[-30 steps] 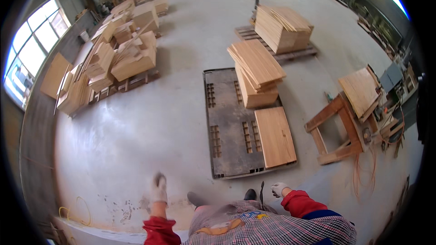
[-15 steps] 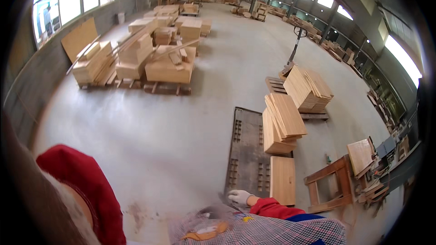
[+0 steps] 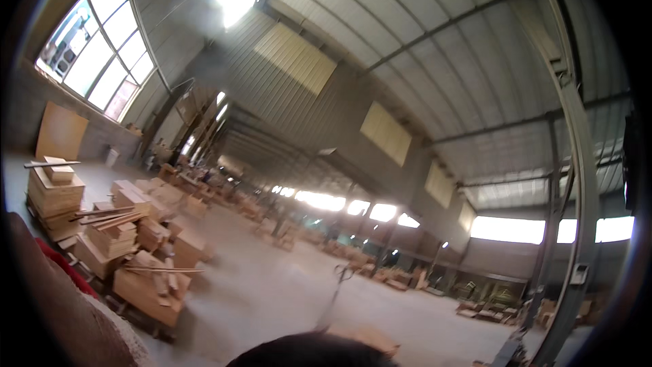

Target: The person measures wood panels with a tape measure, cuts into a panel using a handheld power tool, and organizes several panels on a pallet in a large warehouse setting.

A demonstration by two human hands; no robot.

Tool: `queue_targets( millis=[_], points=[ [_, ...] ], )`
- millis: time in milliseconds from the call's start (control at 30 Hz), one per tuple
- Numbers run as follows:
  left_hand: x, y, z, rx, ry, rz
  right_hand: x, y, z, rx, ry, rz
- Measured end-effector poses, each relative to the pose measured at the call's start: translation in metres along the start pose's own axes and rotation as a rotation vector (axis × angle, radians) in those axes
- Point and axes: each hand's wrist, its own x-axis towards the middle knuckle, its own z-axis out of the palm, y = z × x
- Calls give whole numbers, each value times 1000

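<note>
Very close at the lower left, a blurred brownish and pale shape point(image 3: 75, 319) fills the edge, with a strip of red sleeve point(image 3: 62, 265) behind it. It appears to be my raised left arm or hand; no fingers can be made out, nor whether it holds anything. My right hand is out of view. A dark rounded shape point(image 3: 312, 352), too close and blurred to name, rises at the lower middle. Just above it show a pallet-jack handle point(image 3: 341, 273) and the top of a wooden board stack point(image 3: 367, 337).
Stacks of wooden boards point(image 3: 149, 292) stand on pallets at the left, some with loose strips on top. A tan panel point(image 3: 60, 132) leans on the wall below a window point(image 3: 102, 47). A steel column point(image 3: 577, 231) rises at the right. More wood lies along the far side.
The view has swung up and to the right, bringing in the roof and far wall. My gloved right hand, the checked cloth and the nearby floor plate have left the view.
</note>
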Motion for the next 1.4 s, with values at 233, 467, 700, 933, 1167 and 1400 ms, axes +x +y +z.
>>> queue_targets(
  millis=[233, 467, 700, 933, 1167, 1400],
  points=[
    [130, -212, 39, -75, -125, -54, 237, 33, -121, 82, 71, -60],
    [169, -401, -22, -21, 22, -398, 402, 63, -103, 231, 16, -15],
    [214, -554, -50, -97, -8, -621, 442, 128, -61, 392, 184, 331],
    [272, -683, -26, -172, -196, -769, 411, 171, 66, 538, 381, 571],
    [307, -773, 43, -241, -401, -873, 433, 148, -7, 661, 263, 840],
    [373, -866, 119, -238, -569, -965, 495, 250, -66, 853, 91, 1112]
  ],
)
